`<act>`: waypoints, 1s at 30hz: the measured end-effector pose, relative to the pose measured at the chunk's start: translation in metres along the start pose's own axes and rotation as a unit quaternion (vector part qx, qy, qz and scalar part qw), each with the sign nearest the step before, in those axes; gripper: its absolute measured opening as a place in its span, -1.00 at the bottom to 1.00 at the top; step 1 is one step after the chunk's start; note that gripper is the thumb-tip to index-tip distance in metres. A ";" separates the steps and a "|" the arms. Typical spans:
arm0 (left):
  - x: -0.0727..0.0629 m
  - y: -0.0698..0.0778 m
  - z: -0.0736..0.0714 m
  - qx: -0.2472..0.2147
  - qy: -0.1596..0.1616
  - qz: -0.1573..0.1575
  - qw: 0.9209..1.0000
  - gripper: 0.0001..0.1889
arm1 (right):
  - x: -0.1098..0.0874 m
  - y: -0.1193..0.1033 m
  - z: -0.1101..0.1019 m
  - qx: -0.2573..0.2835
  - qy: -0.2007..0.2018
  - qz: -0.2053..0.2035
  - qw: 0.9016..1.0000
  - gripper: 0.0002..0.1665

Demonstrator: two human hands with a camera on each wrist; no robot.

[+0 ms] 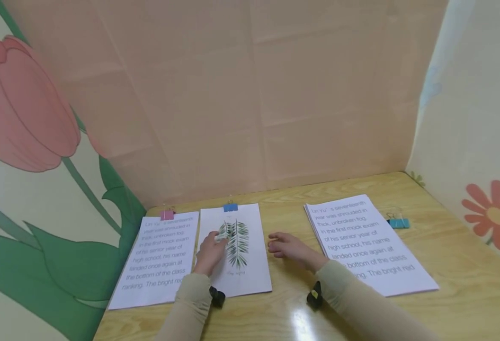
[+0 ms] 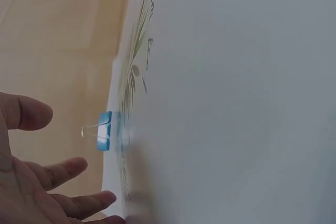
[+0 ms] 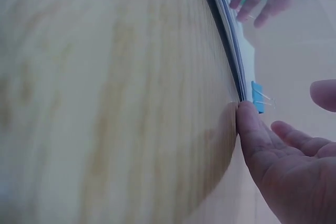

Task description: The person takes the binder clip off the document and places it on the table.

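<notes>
The middle paper stack point(image 1: 254, 279) bears a green palm-leaf drawing and has a blue binder clip point(image 1: 230, 207) on its top edge. Over the left part of this stack is my left hand point(image 1: 210, 251); the left wrist view shows its fingers point(image 2: 84, 203) spread apart and holding nothing. Between the middle and right stacks, my right hand point(image 1: 291, 248) hovers above or touches the table, loosely bent and holding nothing. In the right wrist view a fingertip of the right hand point(image 3: 294, 166) appears close to the stack's edge; contact cannot be told.
A left stack of printed text point(image 1: 160, 255) carries a pink binder clip point(image 1: 167, 215). Another printed stack point(image 1: 386, 265) lies at the right, partly behind the right forearm. A second blue binder clip point(image 1: 399, 223) lies beside it on the wooden table point(image 1: 271, 322). Walls border the table.
</notes>
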State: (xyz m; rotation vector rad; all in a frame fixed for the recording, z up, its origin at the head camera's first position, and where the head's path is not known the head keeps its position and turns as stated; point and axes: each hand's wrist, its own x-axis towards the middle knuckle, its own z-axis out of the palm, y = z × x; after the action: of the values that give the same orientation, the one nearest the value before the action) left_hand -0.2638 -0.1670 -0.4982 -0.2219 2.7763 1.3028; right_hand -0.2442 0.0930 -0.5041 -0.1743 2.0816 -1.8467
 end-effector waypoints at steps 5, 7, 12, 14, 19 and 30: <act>0.000 -0.003 -0.005 -0.010 0.001 -0.008 1.000 -0.41 | 0.000 -0.003 -0.002 -0.008 -0.009 0.002 1.000 -0.37; 0.001 -0.002 -0.007 -0.017 -0.003 -0.016 1.000 -0.40 | 0.001 -0.003 -0.001 -0.011 -0.008 0.005 1.000 -0.38; 0.004 -0.004 -0.008 -0.008 0.004 -0.027 1.000 -0.40 | 0.003 -0.002 0.002 -0.015 -0.016 0.006 1.000 -0.37; 0.005 -0.005 -0.008 -0.007 0.008 -0.030 0.999 -0.40 | 0.003 -0.001 0.003 -0.012 -0.019 0.007 1.000 -0.37; 0.006 -0.006 -0.005 -0.016 0.011 -0.039 0.999 -0.39 | 0.001 0.000 0.004 -0.002 -0.007 0.022 1.000 -0.37; 0.005 -0.005 -0.008 -0.030 0.013 -0.033 0.999 -0.42 | 0.005 0.004 -0.001 0.041 0.009 0.034 0.999 -0.38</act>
State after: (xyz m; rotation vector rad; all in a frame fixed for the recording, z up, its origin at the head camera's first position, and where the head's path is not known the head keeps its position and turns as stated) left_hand -0.2677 -0.1765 -0.4978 -0.3327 2.7288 1.3795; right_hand -0.2485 0.0933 -0.5085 -0.0651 1.9939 -1.8953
